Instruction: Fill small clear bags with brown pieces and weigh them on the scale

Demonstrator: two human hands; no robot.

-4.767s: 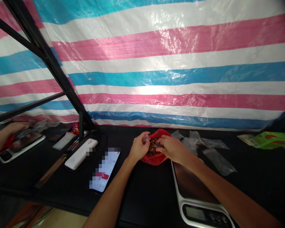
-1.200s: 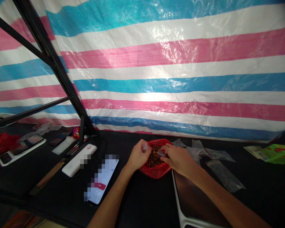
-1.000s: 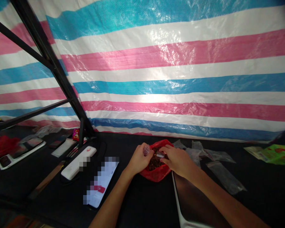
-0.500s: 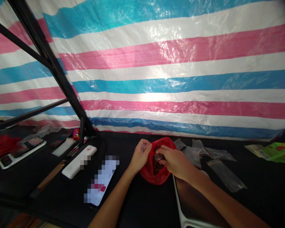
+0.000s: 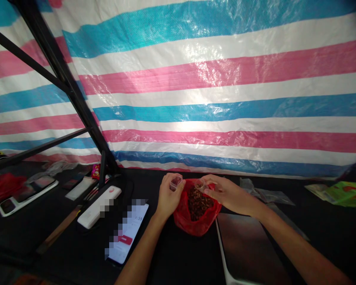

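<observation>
Currently, the person's left hand (image 5: 168, 194) is gripping a small clear plastic cup (image 5: 176, 183) between thumb and fingers, while the right hand (image 5: 227, 193) is pinching a second clear cup (image 5: 200, 185) at its fingertips. Both hands are holding these just above an open red plastic bag (image 5: 182, 219) of brown pieces (image 5: 199, 204), which is sitting on the black counter (image 5: 172, 257) beside a flat scale (image 5: 246, 245).

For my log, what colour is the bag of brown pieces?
Red plastic bag, head view.
</observation>
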